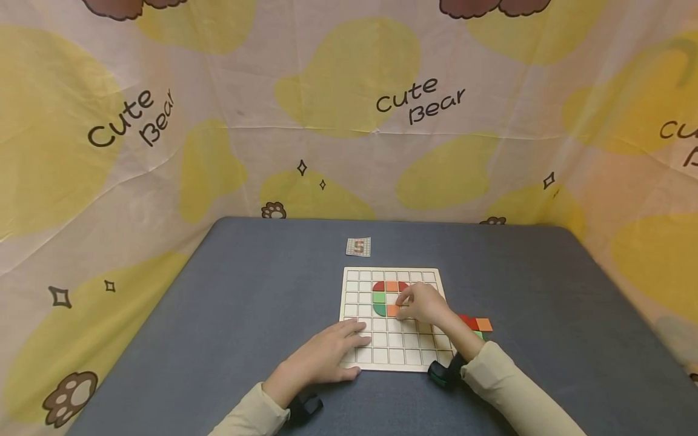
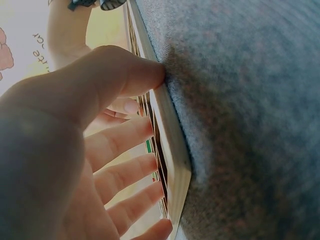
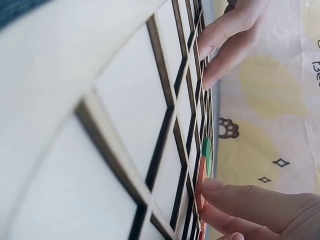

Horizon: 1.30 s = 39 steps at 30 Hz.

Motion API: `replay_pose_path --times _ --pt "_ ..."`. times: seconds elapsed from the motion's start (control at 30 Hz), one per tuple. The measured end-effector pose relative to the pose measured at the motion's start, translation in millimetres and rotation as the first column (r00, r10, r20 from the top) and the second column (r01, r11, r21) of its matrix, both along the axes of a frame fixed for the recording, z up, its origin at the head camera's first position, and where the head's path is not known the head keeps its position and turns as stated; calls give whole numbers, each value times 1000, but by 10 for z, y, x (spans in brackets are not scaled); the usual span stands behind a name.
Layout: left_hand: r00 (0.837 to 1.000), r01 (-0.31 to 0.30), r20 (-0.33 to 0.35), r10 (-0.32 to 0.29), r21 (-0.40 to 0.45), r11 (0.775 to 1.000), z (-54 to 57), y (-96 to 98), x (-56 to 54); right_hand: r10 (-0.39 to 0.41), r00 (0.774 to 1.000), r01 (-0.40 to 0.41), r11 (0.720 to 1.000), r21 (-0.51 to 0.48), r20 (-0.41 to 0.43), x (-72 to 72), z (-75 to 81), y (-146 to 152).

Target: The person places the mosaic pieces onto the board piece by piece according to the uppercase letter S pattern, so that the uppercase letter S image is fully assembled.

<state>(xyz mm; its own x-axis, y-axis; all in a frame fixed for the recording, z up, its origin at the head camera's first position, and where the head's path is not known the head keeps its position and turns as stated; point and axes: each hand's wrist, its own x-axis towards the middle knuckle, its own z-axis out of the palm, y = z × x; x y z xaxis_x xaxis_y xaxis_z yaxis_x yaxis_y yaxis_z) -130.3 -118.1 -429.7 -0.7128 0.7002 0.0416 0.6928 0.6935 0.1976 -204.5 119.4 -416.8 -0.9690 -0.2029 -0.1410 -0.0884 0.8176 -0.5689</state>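
A pale wooden grid board point(image 1: 388, 357) lies on the table, with several coloured tiles set in its cells. My right hand point(image 1: 422, 304) reaches over the board, thumb and index finger curled at an orange tile point(image 1: 391, 310) beside a dark green rounded tile point(image 1: 379, 309). In the right wrist view the fingertips meet at that orange tile point(image 3: 202, 172). A light green tile point(image 1: 378, 297) and a red rounded tile point(image 1: 378, 286) sit farther up, next to another orange tile point(image 1: 391, 286). My left hand point(image 1: 329, 351) rests spread on the board's near left corner, thumb point(image 2: 145, 75) against its front edge.
Loose tiles, an orange one point(image 1: 483, 325) among red and green ones, lie right of the board, partly behind my right forearm. A small card point(image 1: 358, 247) with a gridded figure lies beyond the board. A printed cloth point(image 1: 338, 72) hangs around the dark table point(image 1: 262, 272).
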Motion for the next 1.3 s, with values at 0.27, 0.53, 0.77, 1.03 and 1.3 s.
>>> replay_pose_path --times 0.27,0.53,0.77,1.03,1.3 --pt "1000 4 -15 -4 7 1000 -18 -6 2 37 999 -40 996 -84 -34 38 8 84" --pt "1000 -16 8 16 -10 1000 -32 -7 -3 60 997 -67 983 -169 -43 67 3 210" --pt "1000 -16 14 16 -16 1000 -30 -8 -1 47 999 -50 976 -210 -20 101 3 365" --pt "1000 -18 25 19 -18 1000 -31 -9 1 16 1000 -19 975 -221 -14 145 30 518" --pt "1000 -17 22 17 -9 1000 -38 -11 1 -23 1000 22 970 -243 -2 179 77 680"
